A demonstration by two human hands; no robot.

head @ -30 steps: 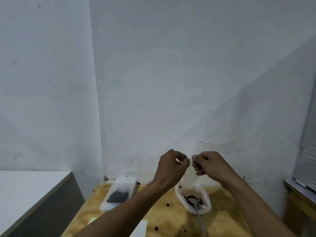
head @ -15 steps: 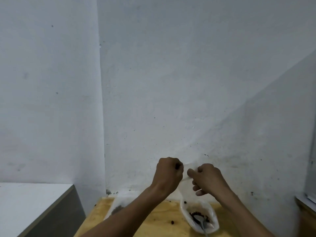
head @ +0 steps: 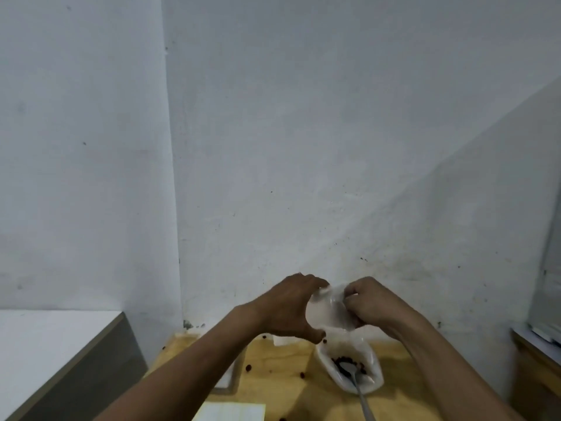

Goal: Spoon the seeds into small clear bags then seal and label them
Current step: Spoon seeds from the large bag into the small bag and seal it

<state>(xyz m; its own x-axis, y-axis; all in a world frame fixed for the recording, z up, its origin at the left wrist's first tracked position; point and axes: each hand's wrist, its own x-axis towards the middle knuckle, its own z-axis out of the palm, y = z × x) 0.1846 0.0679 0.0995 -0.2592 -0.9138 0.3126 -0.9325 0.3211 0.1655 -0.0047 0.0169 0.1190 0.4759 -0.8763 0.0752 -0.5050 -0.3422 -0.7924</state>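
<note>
Nearest me, at the bottom edge, a pale sheet lies flat on the tabletop; I take it for label stock, unused as far as I can see. Right of it the spoon rests with its handle toward me and its bowl down in the open seed pouch, a white bag lying on its side with dark seeds in its mouth. The supply is plainly not finished.

A few loose seeds are scattered on the wood left of the pouch, a small nuisance for anything set down there. Under my left forearm sits a white tray-like thing, mostly hidden; I cannot tell what it holds.

Above the pouch, I hold one small clear bag off the tabletop between both hands. My left hand curls round its left side, fingers pinching the top edge. My right hand pinches the top edge on the right. The film looks empty, though it is too blurred to be sure. My judgement: I am working the mouth, opening it for filling. So filling, sealing and labelling of this bag all remain.

Far: a bare white wall, a white surface at far left, and a dim ledge at far right.
</note>
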